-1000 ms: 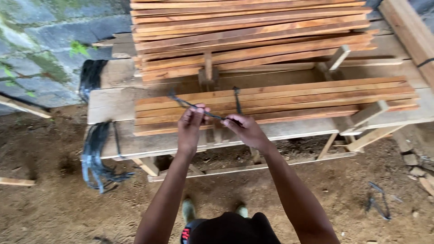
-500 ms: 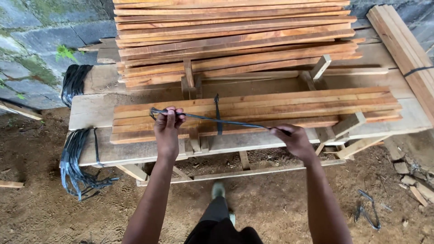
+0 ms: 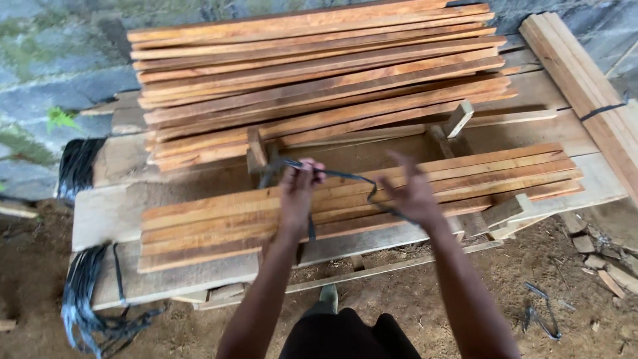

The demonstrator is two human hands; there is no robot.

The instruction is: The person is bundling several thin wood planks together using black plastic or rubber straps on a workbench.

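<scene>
Looking down from your head, the biggest thing is the rough plank tabletop (image 3: 106, 213), standing on a dirt floor (image 3: 412, 306) against a stone wall (image 3: 53, 73). On its far half lies a large loose stack of reddish slats (image 3: 319, 73). On its near half lies a smaller, flatter bundle of slats (image 3: 359, 199), set between short upright wooden stops (image 3: 256, 149). A banded pack of boards (image 3: 585, 86) rests at the far right edge. Dark plastic straps (image 3: 83, 299) hang in a bunch off the left end of the tabletop, and more sit higher up at the left (image 3: 76, 166).

Your left hand (image 3: 299, 189) is over the middle of the small bundle, its grip closed tight around one end of a dark strap (image 3: 352, 179). That strap runs in a slack curve to the right, above the slats, and reaches your right hand (image 3: 415, 196). Your right hand is blurred, fingers spread wide; the strap passes at its palm, but you cannot tell whether it is pinched. Another stretch of strap drops from the left hand across the bundle's near edge.
</scene>
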